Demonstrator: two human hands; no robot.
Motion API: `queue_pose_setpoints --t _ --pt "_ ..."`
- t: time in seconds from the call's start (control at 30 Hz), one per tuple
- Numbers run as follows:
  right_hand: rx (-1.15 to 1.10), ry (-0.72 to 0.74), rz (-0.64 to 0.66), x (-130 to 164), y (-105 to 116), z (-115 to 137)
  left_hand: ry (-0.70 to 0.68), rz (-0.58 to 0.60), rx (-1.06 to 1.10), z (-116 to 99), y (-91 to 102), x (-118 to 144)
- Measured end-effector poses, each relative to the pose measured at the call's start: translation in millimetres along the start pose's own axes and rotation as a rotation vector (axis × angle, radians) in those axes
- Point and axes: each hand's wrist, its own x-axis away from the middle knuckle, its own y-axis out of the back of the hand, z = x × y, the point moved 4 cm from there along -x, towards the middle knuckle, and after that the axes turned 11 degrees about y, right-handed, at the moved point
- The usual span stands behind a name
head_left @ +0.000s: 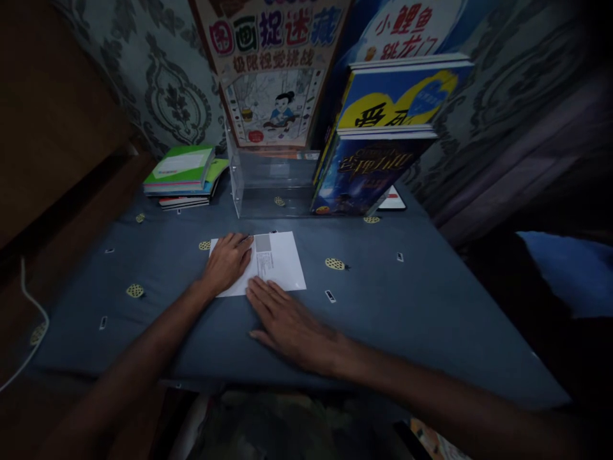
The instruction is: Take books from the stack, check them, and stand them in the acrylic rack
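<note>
Table w/ blue-grey patterned cloth (407,306) fills the view; at its back a clear acrylic stand (268,185) w/ big picture books (378,128) leaning at its right side, and a small stack of green-covered books (184,176) to the left. White paper sheet (275,262) lies flat near table centre, just in front of the stand. Left hand (228,260) flat, fingers spread, pressing the sheet's left part; right hand (287,319) flat and open, fingertips on the sheet's near edge, palm on cloth, neither gripping anything.
</note>
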Motion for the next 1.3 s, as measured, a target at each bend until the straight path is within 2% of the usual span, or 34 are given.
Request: queue_pose_setpoints --t 0.17,0.27,0.37,0.5,0.67,0.77,0.97,1.07,1.17,1.3 --pt "0.108 -0.114 -0.086 59 9 -25 0.0 0.026 -0.028 -1 0.8 0" --pt "0.153 -0.125 -0.083 74 17 -31 -0.008 0.013 -0.041 -3 1.9 1" --pt "0.152 -0.133 -0.063 66 25 -37 -0.014 -0.002 -0.051 -4 2.8 2" --pt "0.123 -0.169 -0.051 31 32 -56 -0.038 0.007 -0.014 -7 3.7 2" --pt "0.097 -0.205 -0.042 -22 23 -89 -0.096 0.044 0.031 -11 3.2 2" --pt "0.097 -0.217 -0.061 -35 16 -102 -0.079 0.063 0.037 -7 1.5 5" --pt "0.142 -0.258 -0.063 -32 16 -105 0.024 0.014 -0.011 24 6.5 28" --pt "0.15 -0.264 -0.061 -32 15 -102 0.067 0.027 -0.027 34 11.3 43" --pt "0.148 -0.274 -0.071 -27 13 -94 0.083 0.063 -0.024 34 14.0 54" --pt "0.168 -0.276 -0.064 -3 9 -70 0.06 0.122 -0.01 25 14.8 64"
